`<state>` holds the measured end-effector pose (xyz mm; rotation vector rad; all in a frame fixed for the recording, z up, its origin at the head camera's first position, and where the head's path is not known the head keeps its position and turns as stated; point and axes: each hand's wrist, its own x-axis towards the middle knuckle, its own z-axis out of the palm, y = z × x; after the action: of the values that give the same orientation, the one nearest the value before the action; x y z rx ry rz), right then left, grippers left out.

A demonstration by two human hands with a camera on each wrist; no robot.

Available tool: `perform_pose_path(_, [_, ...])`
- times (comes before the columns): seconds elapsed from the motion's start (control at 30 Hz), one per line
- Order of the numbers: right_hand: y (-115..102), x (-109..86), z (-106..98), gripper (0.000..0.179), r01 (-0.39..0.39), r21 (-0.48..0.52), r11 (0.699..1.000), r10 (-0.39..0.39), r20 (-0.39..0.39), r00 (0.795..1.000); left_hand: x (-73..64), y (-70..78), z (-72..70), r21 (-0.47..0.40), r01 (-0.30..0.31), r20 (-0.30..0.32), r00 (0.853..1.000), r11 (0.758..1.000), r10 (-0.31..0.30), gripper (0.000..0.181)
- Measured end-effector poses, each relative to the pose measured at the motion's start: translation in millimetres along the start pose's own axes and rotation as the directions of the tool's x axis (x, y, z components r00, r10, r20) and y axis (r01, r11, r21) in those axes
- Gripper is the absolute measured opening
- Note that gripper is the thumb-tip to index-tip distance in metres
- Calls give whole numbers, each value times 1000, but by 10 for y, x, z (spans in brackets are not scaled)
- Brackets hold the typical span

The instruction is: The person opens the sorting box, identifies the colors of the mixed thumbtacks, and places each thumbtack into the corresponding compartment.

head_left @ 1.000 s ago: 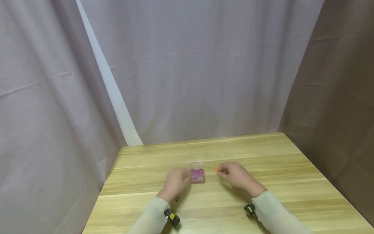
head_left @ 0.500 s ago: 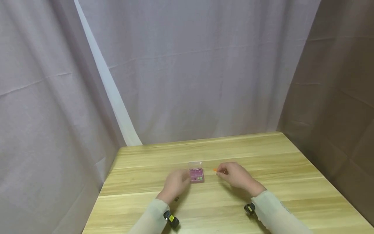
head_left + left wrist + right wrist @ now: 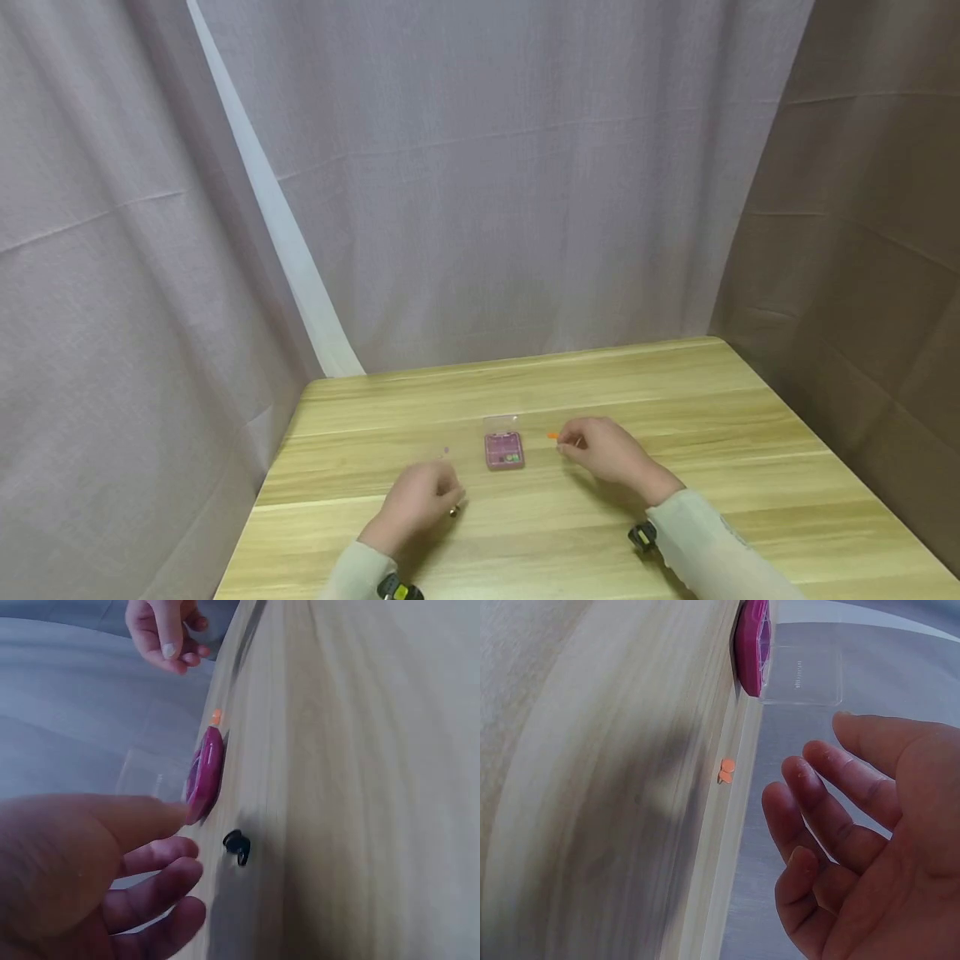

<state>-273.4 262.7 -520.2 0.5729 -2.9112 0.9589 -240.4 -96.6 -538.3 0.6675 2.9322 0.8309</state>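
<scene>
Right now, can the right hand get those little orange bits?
Probably yes. The right hand is very close to the orange bits and holds nothing, and nothing shows in between. The pink box sits on their other side, out of the way.

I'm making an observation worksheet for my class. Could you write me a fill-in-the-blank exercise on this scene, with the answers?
1. The loose pieces on the table near the right hand are ____ in color.
2. The clear lid of the case is not closed but ____.
3. The bright pieces inside the case are colored ____.
4. In the head view, the case lies between the right hand and the ____ hand.

Missing words: orange; open; green; left.
</scene>
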Motion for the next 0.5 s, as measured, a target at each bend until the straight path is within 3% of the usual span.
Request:
perform_pose_path(0.17, [-1,1,-14,5,-9,16,1000,9,5,1000,-154,21,-36,-24,20,51,999,1000,-19,25])
perform_pose_path(0.5, [5,-14,-28,6,-20,25,999,20,-4,1000,-155,-52,48,-11,29,60,998,1000,-28,21])
